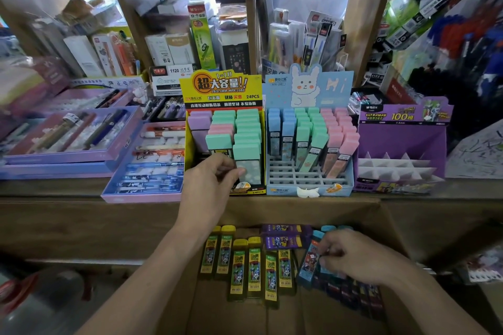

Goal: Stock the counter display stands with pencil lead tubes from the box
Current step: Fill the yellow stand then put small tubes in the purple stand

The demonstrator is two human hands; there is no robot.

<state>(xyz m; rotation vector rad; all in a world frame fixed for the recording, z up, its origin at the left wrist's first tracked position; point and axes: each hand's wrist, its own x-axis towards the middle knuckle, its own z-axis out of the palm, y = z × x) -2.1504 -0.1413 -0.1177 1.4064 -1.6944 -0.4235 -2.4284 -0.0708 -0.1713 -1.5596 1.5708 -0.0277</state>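
While your left hand [209,185] pinches a green tube [249,160] into the stand [220,90], your right hand [351,255] grips a blue tube [309,261]: lift it next.

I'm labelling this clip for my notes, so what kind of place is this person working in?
Most likely a stationery shop counter. Printed display stands hold rows of lead tubes, trays of pens lie beside them, and boxed pens and refills are stacked behind.
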